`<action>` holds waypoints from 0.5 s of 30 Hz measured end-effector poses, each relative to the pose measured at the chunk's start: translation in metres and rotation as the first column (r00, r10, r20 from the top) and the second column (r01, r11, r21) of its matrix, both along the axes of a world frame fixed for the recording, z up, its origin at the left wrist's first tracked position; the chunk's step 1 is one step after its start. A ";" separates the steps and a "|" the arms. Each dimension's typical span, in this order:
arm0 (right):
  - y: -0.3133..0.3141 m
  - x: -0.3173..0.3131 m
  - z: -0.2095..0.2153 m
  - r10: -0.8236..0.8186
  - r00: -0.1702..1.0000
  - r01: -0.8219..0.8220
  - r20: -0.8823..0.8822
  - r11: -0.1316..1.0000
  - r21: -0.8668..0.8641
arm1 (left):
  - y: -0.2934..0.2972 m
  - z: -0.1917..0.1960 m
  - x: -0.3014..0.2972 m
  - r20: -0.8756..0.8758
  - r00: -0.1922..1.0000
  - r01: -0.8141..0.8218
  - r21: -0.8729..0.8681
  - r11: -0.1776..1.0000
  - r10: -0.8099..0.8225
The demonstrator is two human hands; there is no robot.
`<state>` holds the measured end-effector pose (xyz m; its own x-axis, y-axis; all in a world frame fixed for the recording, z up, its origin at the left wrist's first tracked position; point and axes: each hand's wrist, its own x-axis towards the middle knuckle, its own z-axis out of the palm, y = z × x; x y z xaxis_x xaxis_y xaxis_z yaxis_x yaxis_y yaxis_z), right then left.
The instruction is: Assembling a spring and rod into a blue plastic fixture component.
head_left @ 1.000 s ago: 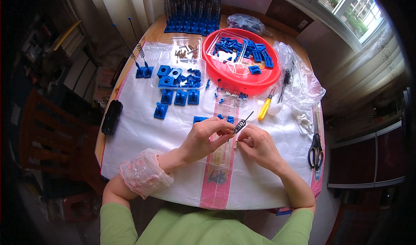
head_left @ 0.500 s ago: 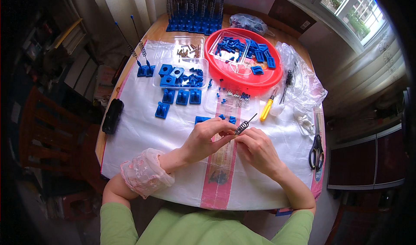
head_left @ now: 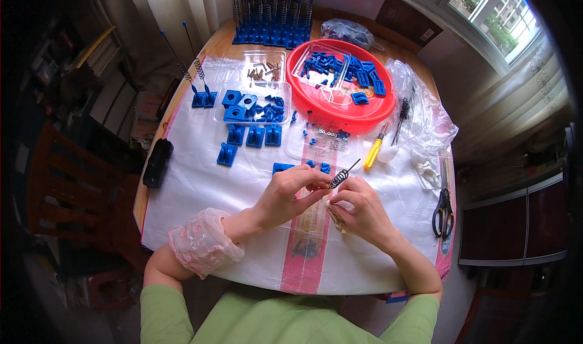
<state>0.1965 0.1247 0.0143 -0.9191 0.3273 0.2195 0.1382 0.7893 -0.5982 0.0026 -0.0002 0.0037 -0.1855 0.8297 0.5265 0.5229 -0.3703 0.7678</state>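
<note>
My left hand is closed on a black coil spring with a thin dark rod sticking out of its upper end, tilted up to the right. Just right of it, my right hand has thumb and forefinger pinched on a small pale crumpled piece, perhaps cloth; its exact kind is unclear. The spring's lower end is hidden by my left fingers. Beyond my left hand lie a blue plastic piece and small blue parts. Several blue bases stand farther off to the left.
A red round tray holds blue parts. Clear boxes hold brown pins and blue pieces. A yellow-handled screwdriver and black scissors lie to the right, a black case left. Finished-looking spring stands fill the back.
My right hand has drawn slightly back from the spring, and the pale piece at its fingers has come into view. My left hand and the spring have stayed almost still.
</note>
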 end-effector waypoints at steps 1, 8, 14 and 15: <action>-0.001 0.000 0.001 0.004 1.000 -0.004 0.007 1.000 0.007 | 0.000 0.000 0.000 0.002 1.000 -0.003 0.000 1.000 0.003; -0.024 0.002 -0.003 -0.011 0.998 -0.014 0.061 0.918 0.396 | 0.000 0.000 0.001 0.002 1.000 0.000 -0.003 1.000 0.000; -0.028 0.002 0.001 -0.062 0.997 0.048 0.037 0.955 0.292 | 0.000 -0.003 0.001 0.000 1.000 -0.005 0.000 1.000 0.005; -0.027 0.002 -0.003 -0.068 0.997 0.055 0.034 0.954 0.296 | 0.000 -0.002 0.001 0.000 1.000 -0.001 0.002 1.000 0.001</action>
